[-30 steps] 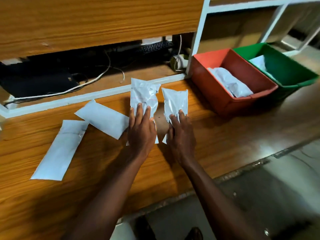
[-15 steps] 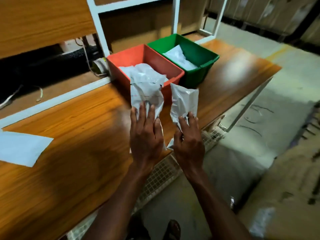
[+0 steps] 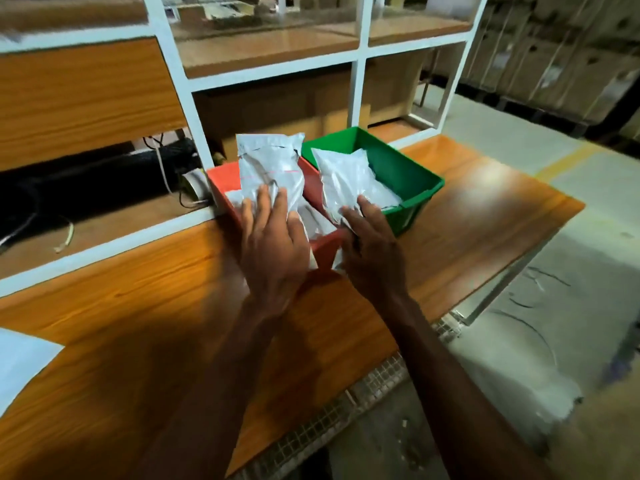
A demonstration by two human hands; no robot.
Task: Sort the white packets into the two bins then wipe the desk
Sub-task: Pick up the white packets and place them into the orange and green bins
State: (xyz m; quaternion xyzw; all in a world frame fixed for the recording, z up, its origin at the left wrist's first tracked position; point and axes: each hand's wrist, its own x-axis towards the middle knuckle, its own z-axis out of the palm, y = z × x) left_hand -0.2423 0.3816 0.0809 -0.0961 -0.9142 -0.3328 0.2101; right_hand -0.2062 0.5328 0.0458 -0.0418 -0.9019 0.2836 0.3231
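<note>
You are mid-sort. At lower left one packet (image 3: 24,365) waits on the surface (image 3: 138,306). At centre your left hand (image 3: 273,251) grips a packet (image 3: 270,171) over the red bin (image 3: 221,178); your right hand (image 3: 374,251) grips another (image 3: 343,181) over the green bin (image 3: 408,174). Next, probably, let both go.

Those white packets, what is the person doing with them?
A person is sorting them into bins. The left hand holds one white packet over the red bin, and the right hand holds another packet over the green bin. Both bins already have packets inside. One more white sheet lies on the desk.
</note>
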